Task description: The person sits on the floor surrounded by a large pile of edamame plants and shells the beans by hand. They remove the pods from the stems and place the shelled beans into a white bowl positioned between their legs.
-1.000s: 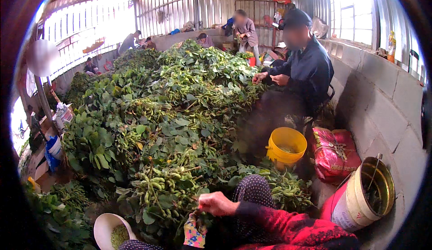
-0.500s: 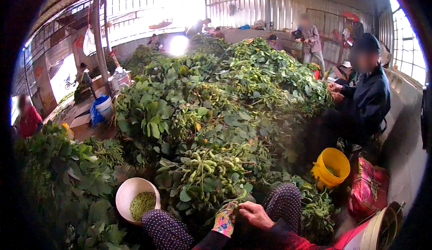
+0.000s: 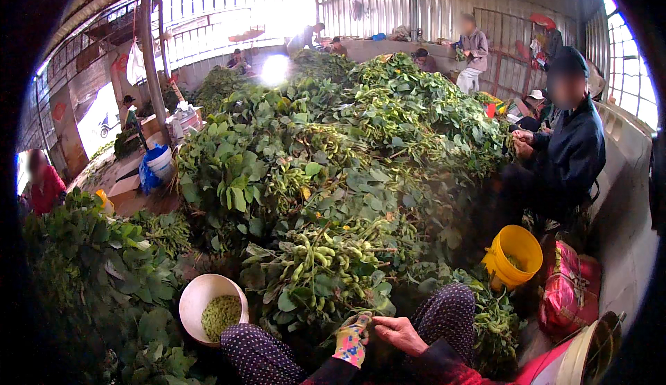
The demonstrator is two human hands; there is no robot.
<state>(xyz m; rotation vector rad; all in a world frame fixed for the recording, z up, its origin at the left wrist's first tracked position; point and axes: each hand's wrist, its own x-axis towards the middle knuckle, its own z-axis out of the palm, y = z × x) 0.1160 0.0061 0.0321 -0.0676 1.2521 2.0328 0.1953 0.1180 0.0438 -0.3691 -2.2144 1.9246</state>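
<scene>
Fingers [image 3: 380, 324] touching bean stalk [image 3: 326, 267], white bowl [image 3: 208, 295] left

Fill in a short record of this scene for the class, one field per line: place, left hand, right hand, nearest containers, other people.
Place: shed with corrugated metal walls, a large heap of leafy bean plants in the middle
Left hand: in a patterned glove, at a stalk of green pods
Right hand: bare, meeting the left hand at the same stalk
Nearest containers: white bowl holding picked green pods, beside the left knee; yellow bucket to the right
Other people: seated person in dark jacket at right; several more at the far side
</scene>
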